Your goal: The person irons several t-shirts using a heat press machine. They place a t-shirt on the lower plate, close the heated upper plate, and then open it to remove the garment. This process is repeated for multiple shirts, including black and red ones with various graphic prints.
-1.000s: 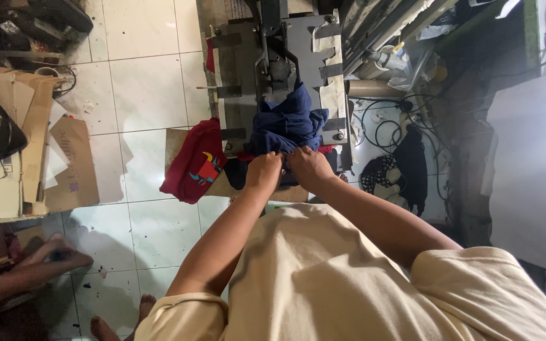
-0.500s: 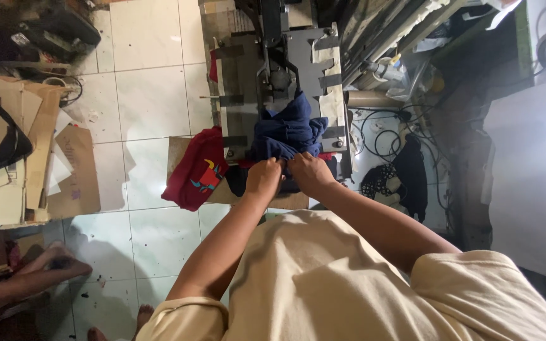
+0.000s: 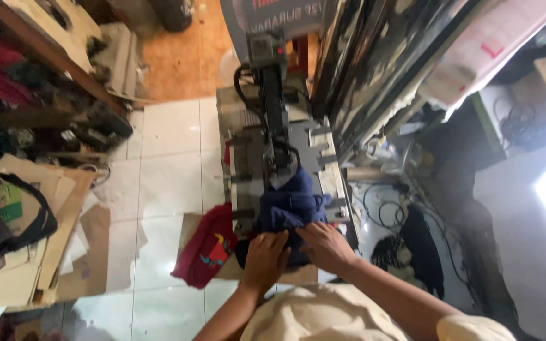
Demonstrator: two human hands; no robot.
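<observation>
Head view: cardboard sheets point(image 3: 52, 252) lie on the white tiled floor point(image 3: 165, 164). A red garment point(image 3: 206, 249) hangs off the desk point(image 3: 323, 170). The left hand point(image 3: 265, 259) and right hand point(image 3: 325, 245) press flat, fingers spread, gripping nothing, smoothing the dark blue garment point(image 3: 292, 205) on the grey press machine point(image 3: 270, 113).

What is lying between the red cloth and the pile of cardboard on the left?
Bare white floor tiles and a loose cardboard sheet separate the red cloth from the cardboard pile, as the head view shows.
</observation>
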